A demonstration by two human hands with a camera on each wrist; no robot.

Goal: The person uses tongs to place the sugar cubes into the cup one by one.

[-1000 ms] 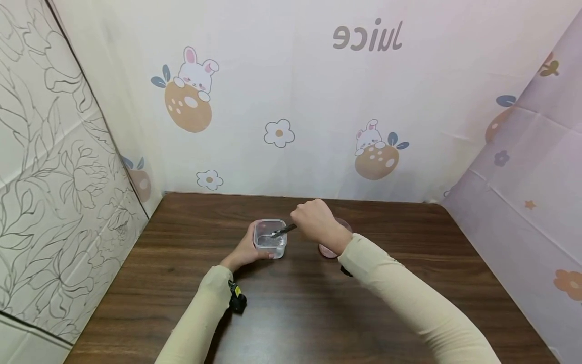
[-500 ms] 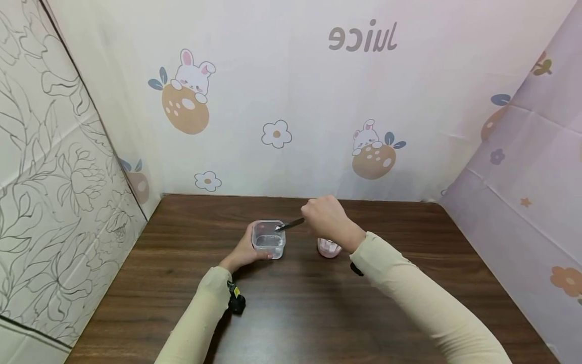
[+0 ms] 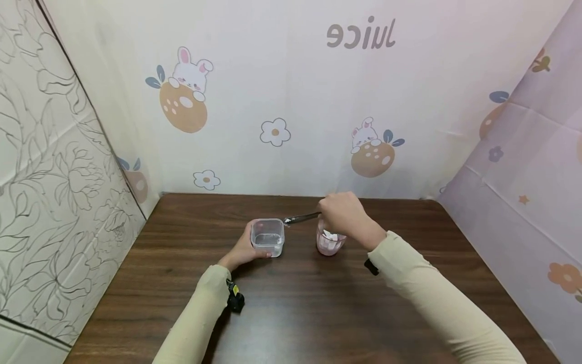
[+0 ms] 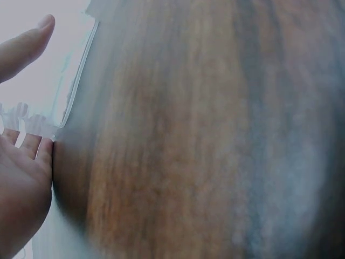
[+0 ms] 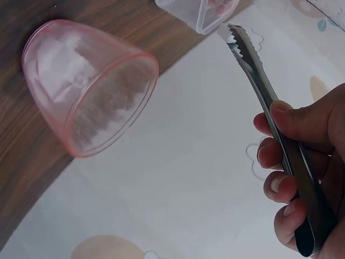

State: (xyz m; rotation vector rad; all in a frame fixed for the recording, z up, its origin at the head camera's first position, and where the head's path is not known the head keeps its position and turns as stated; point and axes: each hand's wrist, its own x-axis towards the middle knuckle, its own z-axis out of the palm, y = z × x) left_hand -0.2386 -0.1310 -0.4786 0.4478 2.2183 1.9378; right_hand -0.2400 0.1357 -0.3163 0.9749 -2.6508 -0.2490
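My left hand (image 3: 242, 248) grips a clear square plastic container (image 3: 268, 251) on the table, thumb at the near side. In the left wrist view the thumb and fingertips lie against its wall. My right hand (image 3: 343, 213) holds metal tongs (image 3: 302, 218) with serrated tips, pointing left toward the container's rim. In the right wrist view the tongs (image 5: 283, 140) are squeezed nearly together, with a small whitish bit at the tips. Below the right hand stands a transparent pink cup (image 3: 328, 247) with white pieces inside; the hand hides part of its rim.
A dark wooden table (image 3: 291, 313) lies under everything. Behind it hangs a pale printed cloth (image 3: 309, 101), with more patterned cloth at both sides. Small black cameras are strapped to the wrists.
My right hand has moved right with the tongs, whose tips have come out from over the container to beside its rim. More of the pink cup shows. The left hand keeps its grip.
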